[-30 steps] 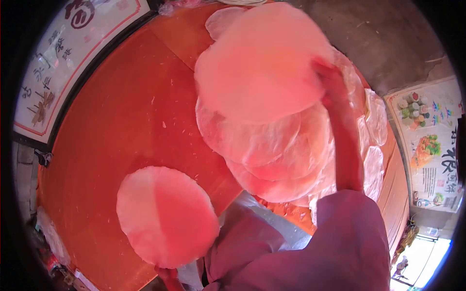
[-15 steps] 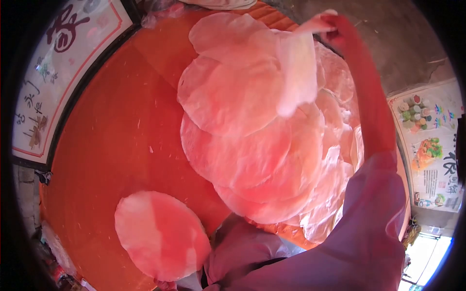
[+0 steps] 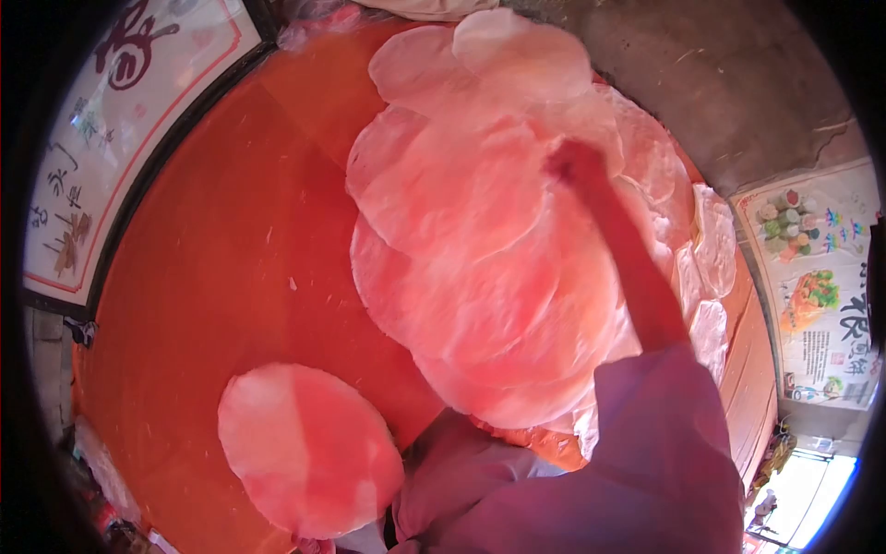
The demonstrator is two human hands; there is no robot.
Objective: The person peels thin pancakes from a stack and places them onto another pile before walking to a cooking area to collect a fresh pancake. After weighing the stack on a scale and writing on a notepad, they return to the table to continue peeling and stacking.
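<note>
Thin, round, pale sheets lie overlapped in a broad pile (image 3: 452,194) on the orange surface. My right hand (image 3: 574,162) is over the upper part of this pile, its fingers smeared by motion, so its grip cannot be made out. Beyond it, a pale round sheet (image 3: 521,55) lies at the pile's far edge. Another round sheet (image 3: 309,450) is at the lower left, apart from the pile. My left hand (image 3: 314,545) shows only as a sliver at the bottom edge, holding this sheet's near rim; most of its fingers are hidden.
The orange surface (image 3: 212,268) extends left of the pile. A framed board with writing (image 3: 138,120) borders it at the upper left. A printed poster (image 3: 817,277) stands at the right, below a brown floor area (image 3: 729,83). Clear plastic (image 3: 106,466) lies at the lower left.
My right hand has come down and nearer from the pile's far right. The sheet that hung from it no longer hangs there; a pale sheet now lies at the pile's far edge.
</note>
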